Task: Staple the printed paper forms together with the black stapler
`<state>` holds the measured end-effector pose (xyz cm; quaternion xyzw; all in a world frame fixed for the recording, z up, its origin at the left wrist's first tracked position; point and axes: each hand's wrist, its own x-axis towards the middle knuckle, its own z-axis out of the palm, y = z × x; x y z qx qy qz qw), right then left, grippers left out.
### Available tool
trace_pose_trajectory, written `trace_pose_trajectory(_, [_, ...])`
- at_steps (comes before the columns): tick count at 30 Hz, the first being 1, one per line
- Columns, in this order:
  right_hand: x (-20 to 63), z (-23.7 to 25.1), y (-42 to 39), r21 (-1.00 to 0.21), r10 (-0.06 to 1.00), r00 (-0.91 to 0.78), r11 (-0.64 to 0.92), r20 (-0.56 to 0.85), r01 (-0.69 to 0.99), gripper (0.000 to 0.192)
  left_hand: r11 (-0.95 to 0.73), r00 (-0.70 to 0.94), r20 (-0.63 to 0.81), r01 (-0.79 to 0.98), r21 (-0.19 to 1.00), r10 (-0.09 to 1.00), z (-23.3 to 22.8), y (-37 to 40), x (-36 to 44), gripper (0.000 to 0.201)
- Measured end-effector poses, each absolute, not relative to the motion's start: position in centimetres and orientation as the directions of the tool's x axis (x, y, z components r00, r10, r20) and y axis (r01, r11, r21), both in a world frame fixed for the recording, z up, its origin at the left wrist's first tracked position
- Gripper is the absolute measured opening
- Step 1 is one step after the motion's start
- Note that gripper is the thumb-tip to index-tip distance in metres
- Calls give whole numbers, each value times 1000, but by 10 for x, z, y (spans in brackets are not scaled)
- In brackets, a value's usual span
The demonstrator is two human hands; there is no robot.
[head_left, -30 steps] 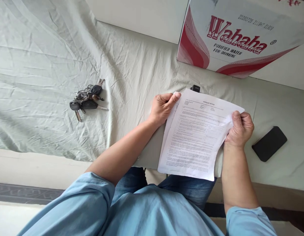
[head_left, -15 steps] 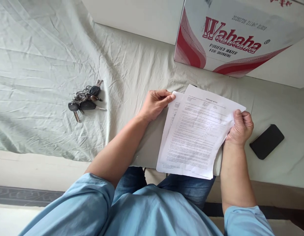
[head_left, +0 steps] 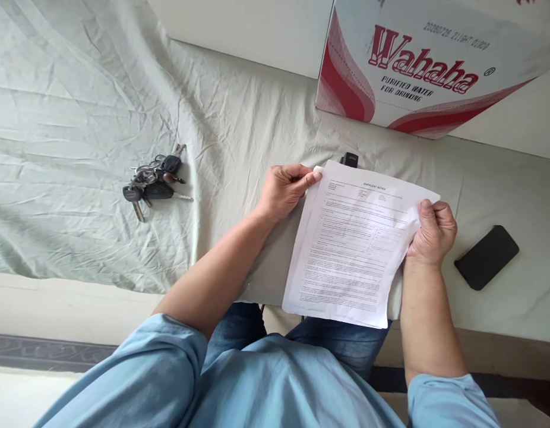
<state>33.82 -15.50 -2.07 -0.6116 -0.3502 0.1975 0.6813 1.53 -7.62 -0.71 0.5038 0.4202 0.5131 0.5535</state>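
1. My left hand point(head_left: 284, 191) grips the upper left corner of the printed sheets point(head_left: 350, 244), thumb on top and fingers curled behind the edge.

2. My right hand point(head_left: 433, 233) is closed on the right edge of the sheets, fingers folded over the paper and thumb pressing on the front.

3. Change noted: half a second ago a second sheet showed offset to the left and below the front page. That offset is now nearly gone; only a thin strip shows at the left edge, under my left thumb. I judge that the pages are being squared into one stack and are close to aligned.

4. The sheets are held tilted over the near edge of the counter point(head_left: 239, 137), top edge over the cloth, bottom edge hanging above my lap. The front page carries dense printed text; the heading is too small to read with certainty.

5. A small black object point(head_left: 348, 159) lies just beyond the top edge of the sheets. It was hidden half a second ago and is visible again. What it is, I cannot tell.

6. A black phone point(head_left: 486, 257) lies flat to the right of the sheets, near my right hand but not touching.

7. A bunch of keys point(head_left: 154, 181) lies well to the left of the sheets.

8. A water carton point(head_left: 417, 71) stands beyond the sheets, up and to the right.
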Motion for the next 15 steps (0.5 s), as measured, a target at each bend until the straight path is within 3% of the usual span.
trace_pose_trajectory(15, [332,-16,-157,-974,705,673,138,222,177,65,-68,122,90,-171,983,988,-5,-81,20,65])
